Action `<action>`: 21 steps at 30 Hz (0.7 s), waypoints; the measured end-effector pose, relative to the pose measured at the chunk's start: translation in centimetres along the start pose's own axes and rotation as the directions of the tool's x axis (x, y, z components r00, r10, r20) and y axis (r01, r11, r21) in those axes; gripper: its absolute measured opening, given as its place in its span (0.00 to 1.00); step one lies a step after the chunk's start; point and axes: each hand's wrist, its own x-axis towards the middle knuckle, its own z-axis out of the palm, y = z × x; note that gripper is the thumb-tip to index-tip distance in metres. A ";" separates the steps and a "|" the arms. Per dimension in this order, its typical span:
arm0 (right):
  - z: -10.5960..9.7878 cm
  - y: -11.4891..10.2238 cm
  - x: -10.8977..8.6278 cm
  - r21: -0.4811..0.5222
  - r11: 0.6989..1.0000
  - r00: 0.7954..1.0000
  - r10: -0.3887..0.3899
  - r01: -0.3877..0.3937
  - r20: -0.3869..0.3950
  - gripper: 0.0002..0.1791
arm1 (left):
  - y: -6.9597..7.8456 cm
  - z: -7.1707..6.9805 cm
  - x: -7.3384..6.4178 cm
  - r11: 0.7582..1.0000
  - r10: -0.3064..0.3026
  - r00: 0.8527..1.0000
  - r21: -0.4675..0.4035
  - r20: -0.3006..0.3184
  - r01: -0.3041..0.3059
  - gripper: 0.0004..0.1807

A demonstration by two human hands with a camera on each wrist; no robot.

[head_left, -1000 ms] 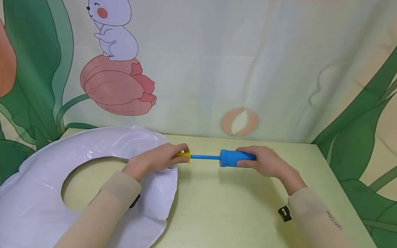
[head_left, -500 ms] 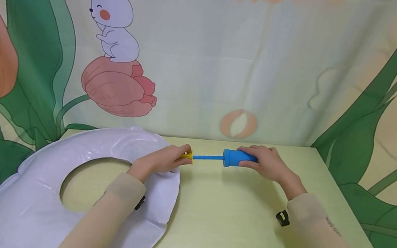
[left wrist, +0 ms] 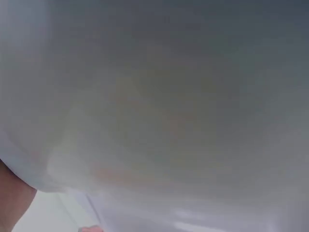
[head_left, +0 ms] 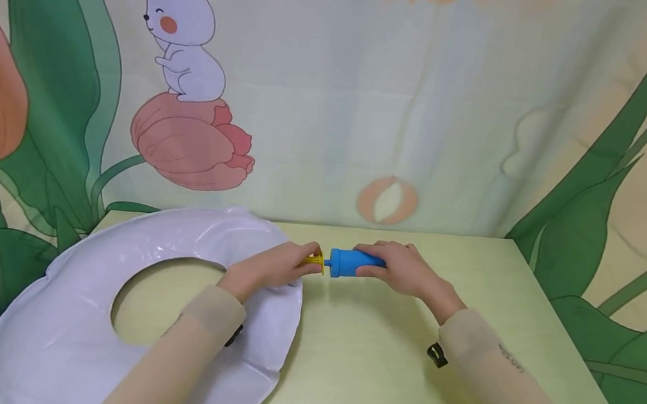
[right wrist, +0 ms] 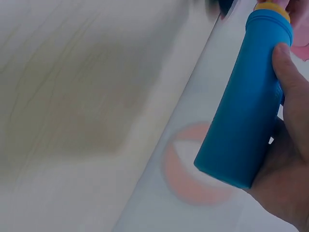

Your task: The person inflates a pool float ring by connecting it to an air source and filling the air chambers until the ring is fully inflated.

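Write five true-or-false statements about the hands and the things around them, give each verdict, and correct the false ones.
1. The right hand grips the blue barrel. True.
2. The left hand holds the yellow handle. True.
3. The handle and barrel are far apart. False: only a short blue rod shows between them.
4. The white ring lies on the table. True.
5. The ring is on the person's right. False: it is on the left.
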 end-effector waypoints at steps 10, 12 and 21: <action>-2.3 4.8 -2.0 0.103 0.994 1.000 0.031 -0.031 0.001 0.33 | -2.1 -1.6 -1.2 0.999 -0.030 0.999 -0.026 0.011 0.031 0.16; -2.7 5.6 -2.3 0.128 0.990 0.998 0.056 -0.057 0.004 0.33 | -2.3 -2.0 -1.5 0.999 -0.040 0.999 -0.022 0.007 0.041 0.17; -1.2 6.6 -2.6 0.155 0.985 0.997 0.077 -0.075 -0.008 0.35 | -2.0 -1.9 -1.1 0.997 0.019 1.000 0.076 0.001 -0.019 0.10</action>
